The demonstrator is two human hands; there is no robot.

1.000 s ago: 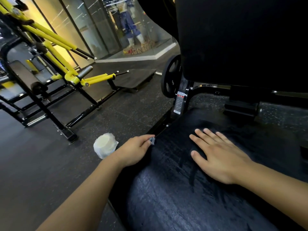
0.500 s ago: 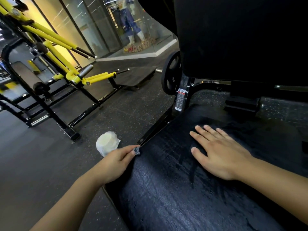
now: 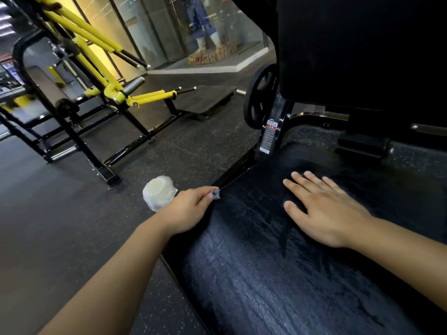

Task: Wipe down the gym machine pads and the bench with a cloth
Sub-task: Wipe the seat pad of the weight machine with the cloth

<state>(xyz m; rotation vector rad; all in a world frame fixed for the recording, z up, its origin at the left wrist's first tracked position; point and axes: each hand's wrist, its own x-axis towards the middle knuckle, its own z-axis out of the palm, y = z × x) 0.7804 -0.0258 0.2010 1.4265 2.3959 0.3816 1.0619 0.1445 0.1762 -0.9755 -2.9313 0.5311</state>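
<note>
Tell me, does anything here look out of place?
Yes. A white roll lies on the floor beside the black pad, and neither hand holds a wiping cloth. The pad shows streaks.

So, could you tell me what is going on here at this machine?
A person is bent over a black seat pad of a gym machine. The right hand lies flat on the pad, fingers straight. The left hand is at the pad's left edge, pinching a small greyish scrap; what it is cannot be told. A white wad, perhaps a cloth, lies on the floor beside the pad, held by neither hand.
</note>
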